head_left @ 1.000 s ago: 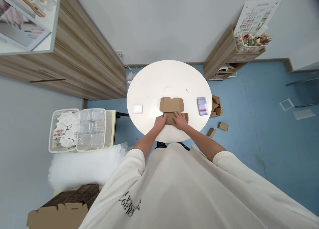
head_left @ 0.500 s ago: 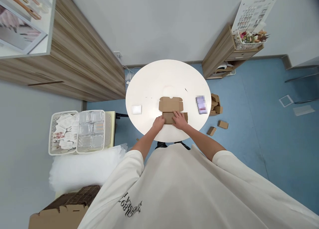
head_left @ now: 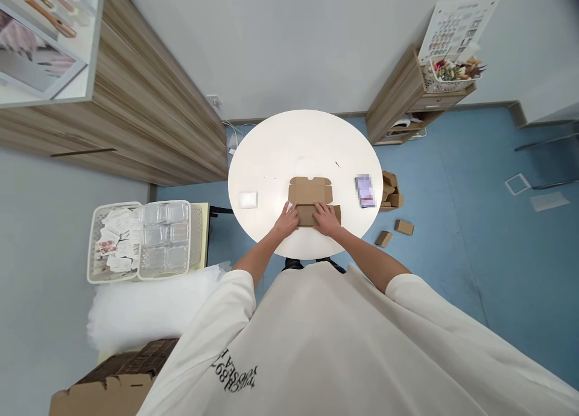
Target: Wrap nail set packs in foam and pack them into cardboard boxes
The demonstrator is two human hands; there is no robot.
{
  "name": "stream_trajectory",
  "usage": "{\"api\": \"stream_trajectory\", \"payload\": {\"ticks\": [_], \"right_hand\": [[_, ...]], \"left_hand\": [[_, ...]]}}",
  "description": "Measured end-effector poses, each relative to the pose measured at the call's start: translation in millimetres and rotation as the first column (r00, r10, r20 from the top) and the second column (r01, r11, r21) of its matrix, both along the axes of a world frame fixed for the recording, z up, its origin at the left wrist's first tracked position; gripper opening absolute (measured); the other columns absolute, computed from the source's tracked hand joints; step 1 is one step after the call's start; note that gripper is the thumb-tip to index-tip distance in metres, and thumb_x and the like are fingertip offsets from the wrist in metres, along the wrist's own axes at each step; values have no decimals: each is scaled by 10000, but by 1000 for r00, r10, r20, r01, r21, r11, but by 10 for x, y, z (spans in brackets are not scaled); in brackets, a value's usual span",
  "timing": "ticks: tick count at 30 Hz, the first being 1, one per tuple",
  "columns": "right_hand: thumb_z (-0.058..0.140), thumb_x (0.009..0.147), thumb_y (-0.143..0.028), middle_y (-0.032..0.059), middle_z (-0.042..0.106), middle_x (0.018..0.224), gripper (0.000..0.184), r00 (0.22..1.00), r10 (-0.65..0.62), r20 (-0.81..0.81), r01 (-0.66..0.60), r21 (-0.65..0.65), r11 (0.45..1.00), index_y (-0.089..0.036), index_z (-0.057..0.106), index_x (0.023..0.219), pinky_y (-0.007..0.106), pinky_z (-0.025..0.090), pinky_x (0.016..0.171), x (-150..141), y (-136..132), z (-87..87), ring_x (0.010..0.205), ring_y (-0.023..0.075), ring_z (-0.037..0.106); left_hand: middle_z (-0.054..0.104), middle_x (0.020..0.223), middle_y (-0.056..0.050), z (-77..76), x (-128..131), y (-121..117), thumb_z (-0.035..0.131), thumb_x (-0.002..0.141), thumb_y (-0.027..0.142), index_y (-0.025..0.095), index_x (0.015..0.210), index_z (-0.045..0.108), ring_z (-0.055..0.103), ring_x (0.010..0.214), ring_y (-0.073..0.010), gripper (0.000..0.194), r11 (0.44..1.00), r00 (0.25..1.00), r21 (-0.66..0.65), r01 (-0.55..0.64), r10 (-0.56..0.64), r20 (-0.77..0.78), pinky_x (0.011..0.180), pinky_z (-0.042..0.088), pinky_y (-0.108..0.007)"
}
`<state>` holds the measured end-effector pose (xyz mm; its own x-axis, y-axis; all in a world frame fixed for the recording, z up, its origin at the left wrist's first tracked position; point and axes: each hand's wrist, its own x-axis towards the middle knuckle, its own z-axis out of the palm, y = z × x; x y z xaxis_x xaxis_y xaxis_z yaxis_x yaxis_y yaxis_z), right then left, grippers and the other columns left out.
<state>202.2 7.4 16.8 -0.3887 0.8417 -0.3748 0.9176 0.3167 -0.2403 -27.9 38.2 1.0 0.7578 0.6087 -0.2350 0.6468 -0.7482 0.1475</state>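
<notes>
A brown cardboard box lies partly folded on the white round table, its notched lid spread flat toward the far side. My left hand grips the box's left end, with its fingers at the side wall and near corner. At the right part of the tray section, my right hand has its fingers over the side wall. A flap sticks out to the right, past that hand. The fingers' undersides are hidden.
A small white packet lies on the table's left and a purple, pixelated item on its right. Small cardboard boxes and an open carton stand on the floor at right. White baskets occupy a side table at left.
My left hand has shifted slightly on the box's left end, its fingers now reaching a little farther up. My right hand and the box have hardly moved.
</notes>
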Motion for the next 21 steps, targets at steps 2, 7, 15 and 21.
{"api": "stream_trajectory", "payload": {"ticks": [2,7,15,21], "right_hand": [[703,864,-384,144,205,1681,368,1000,-5,-2,5,-7,1000,-182,670,1171,556,218,1170,1,-1,2,1516,358,193],[684,874,-357,142,209,1681,367,1000,-5,-7,6,2,1000,-183,660,1196,546,232,1166,0,12,2,1514,358,204],[575,926,-324,121,260,1662,407,987,-128,-95,134,58,989,-218,584,1319,507,225,1184,182,-167,46,1504,318,235],[504,904,-236,149,277,1625,639,815,-570,-108,577,58,814,-238,365,1527,525,326,1138,584,-486,-24,1452,336,327]], "left_hand": [[675,1173,-175,-48,-1,37,740,843,349,154,1076,761,268,1513,-390,304,1000,1000,-15,20,-20,-15,1250,74,-603],[669,1180,-216,-120,17,101,742,854,359,113,1025,770,303,1490,-387,300,998,999,-56,33,-34,-17,1185,285,-514],[567,1245,-220,-154,32,116,772,839,329,106,990,725,449,1373,-380,274,997,1000,-76,-1,3,31,1006,468,-443],[375,1522,-222,-153,64,106,875,735,281,168,1183,549,536,1273,-355,565,993,989,-74,-92,100,110,943,491,-448]]}}
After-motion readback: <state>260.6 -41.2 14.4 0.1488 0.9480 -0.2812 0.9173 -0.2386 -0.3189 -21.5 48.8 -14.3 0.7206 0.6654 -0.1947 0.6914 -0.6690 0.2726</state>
